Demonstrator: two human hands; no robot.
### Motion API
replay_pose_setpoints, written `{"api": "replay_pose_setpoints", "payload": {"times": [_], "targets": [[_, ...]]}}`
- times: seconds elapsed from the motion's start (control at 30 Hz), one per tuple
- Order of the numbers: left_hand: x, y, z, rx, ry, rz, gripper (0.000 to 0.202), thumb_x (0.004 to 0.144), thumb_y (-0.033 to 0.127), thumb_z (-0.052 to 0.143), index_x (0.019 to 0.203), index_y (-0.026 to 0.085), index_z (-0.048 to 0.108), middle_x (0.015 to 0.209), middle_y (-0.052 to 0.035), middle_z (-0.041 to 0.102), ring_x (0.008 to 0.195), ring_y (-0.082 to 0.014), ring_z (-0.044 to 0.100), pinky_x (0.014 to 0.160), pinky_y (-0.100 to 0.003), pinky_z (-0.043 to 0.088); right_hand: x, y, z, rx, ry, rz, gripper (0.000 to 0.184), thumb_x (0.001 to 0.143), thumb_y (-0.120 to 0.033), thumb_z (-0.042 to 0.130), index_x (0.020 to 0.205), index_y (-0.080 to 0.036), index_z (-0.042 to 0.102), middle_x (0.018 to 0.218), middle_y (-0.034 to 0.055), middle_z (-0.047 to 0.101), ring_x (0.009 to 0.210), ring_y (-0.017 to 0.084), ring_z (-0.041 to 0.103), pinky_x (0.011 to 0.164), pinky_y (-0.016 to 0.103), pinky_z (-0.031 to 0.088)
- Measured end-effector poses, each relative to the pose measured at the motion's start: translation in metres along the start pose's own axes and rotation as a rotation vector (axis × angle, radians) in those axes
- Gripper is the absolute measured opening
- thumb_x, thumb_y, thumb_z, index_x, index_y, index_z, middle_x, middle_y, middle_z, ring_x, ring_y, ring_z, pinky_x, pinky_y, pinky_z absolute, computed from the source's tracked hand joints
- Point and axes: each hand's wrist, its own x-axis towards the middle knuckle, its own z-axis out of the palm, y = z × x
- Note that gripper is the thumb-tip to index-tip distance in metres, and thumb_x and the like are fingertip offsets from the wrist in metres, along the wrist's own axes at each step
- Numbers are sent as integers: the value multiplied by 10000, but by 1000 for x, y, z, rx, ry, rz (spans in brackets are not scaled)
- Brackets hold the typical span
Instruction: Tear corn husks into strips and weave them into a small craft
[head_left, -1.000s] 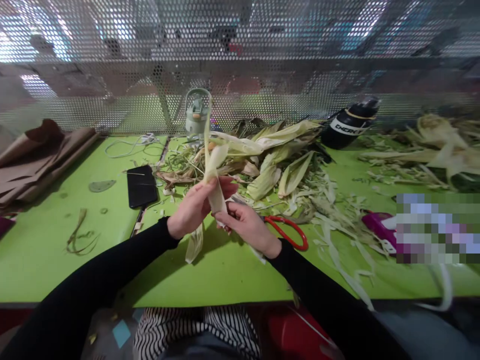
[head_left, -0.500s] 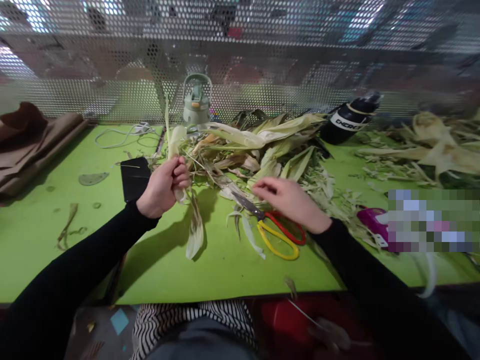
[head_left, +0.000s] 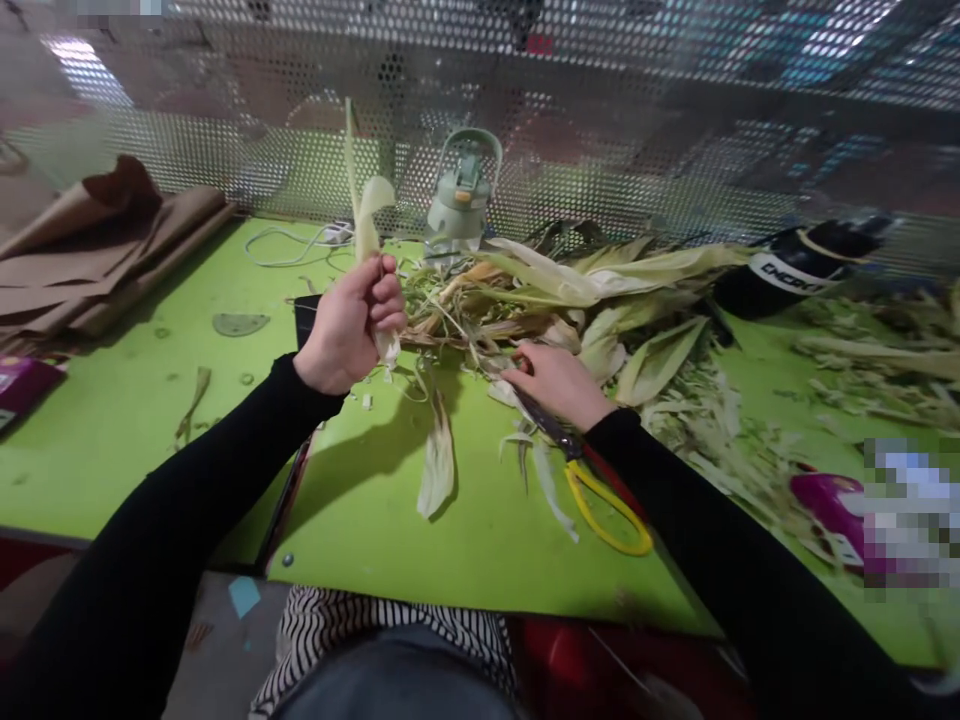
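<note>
My left hand (head_left: 356, 325) is closed around a pale corn husk strip (head_left: 367, 225), which stands up above the fist with a curled end and a thin tip. Its lower end shows beneath my fingers. My right hand (head_left: 561, 385) is low at the front edge of a heap of corn husks (head_left: 585, 285), fingers bent and pressed together; what they pinch, if anything, is hidden. Under that hand lie scissors (head_left: 609, 508) with one yellow and one red handle, partly covered by the hand and sleeve. A loose husk piece (head_left: 437, 465) lies between my hands.
Behind the heap stand a green bottle (head_left: 461, 205) and a tilted black bottle (head_left: 784, 270), before a perforated metal screen (head_left: 300, 140). Brown paper (head_left: 112, 260) and a white cable (head_left: 281, 250) lie left. A black flat object (head_left: 306, 312) is partly behind my left hand. Husk scraps lie right.
The view has turned, so the table's things appear farther right. My right hand has moved forward over the scissor blades to the husks. My left hand still grips the husk strip, slightly higher.
</note>
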Motion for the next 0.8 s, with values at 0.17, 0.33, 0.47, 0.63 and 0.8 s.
{"api": "replay_pose_setpoints", "payload": {"times": [0.17,0.33,0.47,0.63,0.8], "targets": [[2,-2,-3,-13,-30,-15,254,1001,210,456,751,175,486,522,86,342,355,-20,292,337,-119,251,0,-1,-4,-8,-9,-59,217,880,-403,589,777,-219,642,755,50,670,692,209,585,627,316,373],[1,-3,-3,3,-42,-42,279,1018,204,403,755,166,489,535,83,338,359,-14,294,346,-120,241,1,37,-25,-37,317,86,195,865,-417,632,887,-226,603,992,122,629,948,297,555,768,398,403],[-1,-5,0,16,-36,-57,272,1013,199,412,754,166,490,539,82,330,363,-16,296,351,-117,243,4,64,-34,4,286,129,265,815,-427,690,692,-245,543,718,67,601,766,257,553,703,379,393],[-1,-7,-2,11,-72,-69,265,1009,187,411,758,161,492,533,83,337,368,-19,289,353,-114,246,0,49,-28,77,252,71,203,862,-377,598,734,-219,604,739,62,677,663,206,573,653,337,395],[-1,-9,-3,22,-74,-67,274,1017,166,376,774,152,501,544,79,349,375,-22,304,360,-119,256,4,38,-22,143,289,16,225,856,-428,611,828,-217,685,860,51,738,698,192,605,675,312,432]]}}
